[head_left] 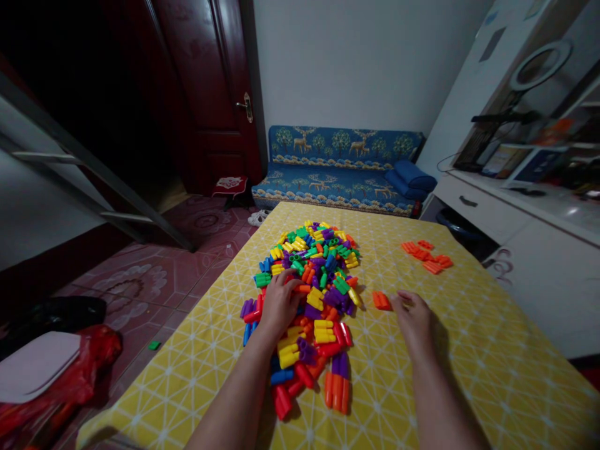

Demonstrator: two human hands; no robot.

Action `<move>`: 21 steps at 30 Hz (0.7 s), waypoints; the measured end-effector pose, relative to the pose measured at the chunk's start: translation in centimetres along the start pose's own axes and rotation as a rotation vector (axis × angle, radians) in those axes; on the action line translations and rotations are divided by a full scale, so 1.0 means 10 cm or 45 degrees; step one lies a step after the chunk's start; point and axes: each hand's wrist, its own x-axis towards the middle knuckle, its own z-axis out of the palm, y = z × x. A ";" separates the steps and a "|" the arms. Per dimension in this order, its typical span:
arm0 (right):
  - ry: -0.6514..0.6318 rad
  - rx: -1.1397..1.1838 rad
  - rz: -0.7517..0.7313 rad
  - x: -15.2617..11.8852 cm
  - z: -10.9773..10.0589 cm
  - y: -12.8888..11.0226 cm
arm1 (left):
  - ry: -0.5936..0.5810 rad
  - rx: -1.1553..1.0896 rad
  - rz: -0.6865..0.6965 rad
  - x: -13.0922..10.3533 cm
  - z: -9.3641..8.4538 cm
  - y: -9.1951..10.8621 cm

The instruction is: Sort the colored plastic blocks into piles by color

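Note:
A long heap of plastic building blocks in red, yellow, green, blue, purple and orange covers the middle of the table. Into its left side reaches my left hand, thumb and forefinger closed about an orange block; its other fingertips are partly hidden among the pieces. To the right of the heap, my right hand hovers low over the cloth with fingers loosely bent and apart. Just left of its fingertips lies a separate orange block. Farther back on the right is a small group of orange blocks.
A yellow patterned cloth covers the table. Beyond its far edge stands a blue sofa. White drawers flank the right side. At left are a metal ladder and a green block on the floor.

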 end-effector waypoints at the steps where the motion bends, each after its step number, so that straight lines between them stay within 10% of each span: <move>1: 0.057 -0.064 -0.041 -0.02 -0.01 -0.02 | 0.001 0.001 -0.006 0.00 0.00 0.00; 7: -0.505 0.046 0.080 -0.10 0.08 -0.09 | 0.010 0.000 0.010 0.00 0.01 -0.02; 13: -0.017 -0.330 -0.256 0.02 0.15 0.15 | 0.013 0.013 0.027 -0.01 0.02 -0.04; 21: -0.194 -0.386 -0.307 -0.26 0.27 -0.05 | 0.081 -0.080 0.019 -0.01 0.00 -0.01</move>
